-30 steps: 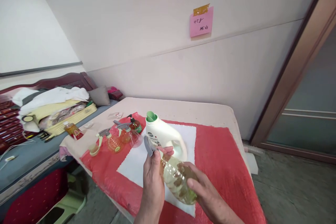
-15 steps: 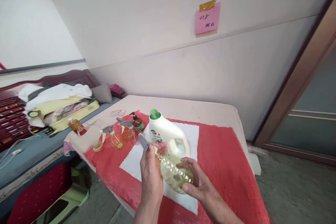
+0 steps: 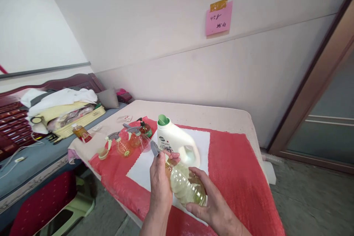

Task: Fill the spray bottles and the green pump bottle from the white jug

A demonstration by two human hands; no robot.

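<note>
A clear, yellow-tinted ribbed plastic bottle is held tilted above the table, its grey top pointing up to the left. My left hand is wrapped around the neck end. Around the lower end curls my right hand, thumb on the near side and fingers on the far side. Just behind the bottle stands a white detergent jug with a green neck, no cap on it. It rests on a white cloth laid over a red cover.
Several clear bottles with grey heads stand at the left, beside a dark pump bottle and a beige cap. An amber bottle lies near the table's left edge. A red-seated stool is below left.
The bottle has shifted slightly right and turned a little in my hands. My right hand's thumb has moved left along its lower end. Things on the table stay put.
</note>
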